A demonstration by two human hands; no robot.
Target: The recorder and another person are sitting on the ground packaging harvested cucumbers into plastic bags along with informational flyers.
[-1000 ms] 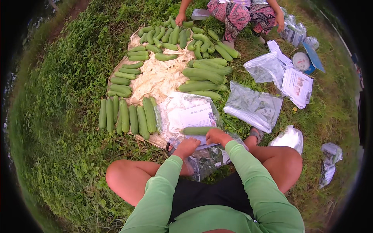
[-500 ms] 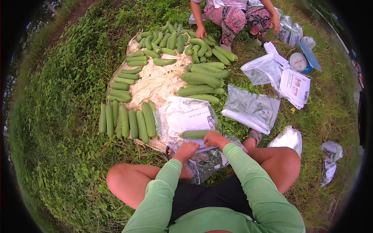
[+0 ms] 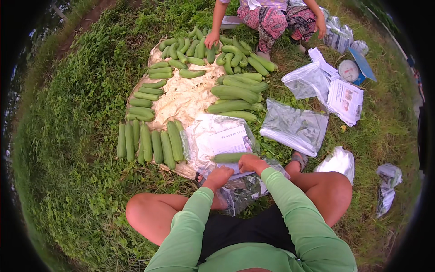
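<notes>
In front of my crossed legs lies a clear plastic bag [image 3: 242, 187], partly over a white sheet. My left hand [image 3: 218, 177] is closed at the bag's edge. My right hand [image 3: 252, 163], also closed, grips the bag a little further right; its fingertips are partly hidden. Just beyond both hands lies a long green zucchini [image 3: 229, 157], its right end against my right hand. I cannot tell whether it is inside the plastic. Past it, another clear bag [image 3: 201, 131] holds a printed card [image 3: 229, 141].
Zucchini [image 3: 156, 143] lie in rows around a pale cloth [image 3: 181, 99]. At right are clear bags [image 3: 294, 124], printed sheets [image 3: 345, 102], a dial scale [image 3: 348, 71] and a white bundle [image 3: 337, 165]. Opposite, a person's hand [image 3: 211, 39] touches the far zucchini.
The other person's hand has moved left over the far pile. My hands have hardly shifted, and the zucchini near them stays in place. The whole view has drifted slightly.
</notes>
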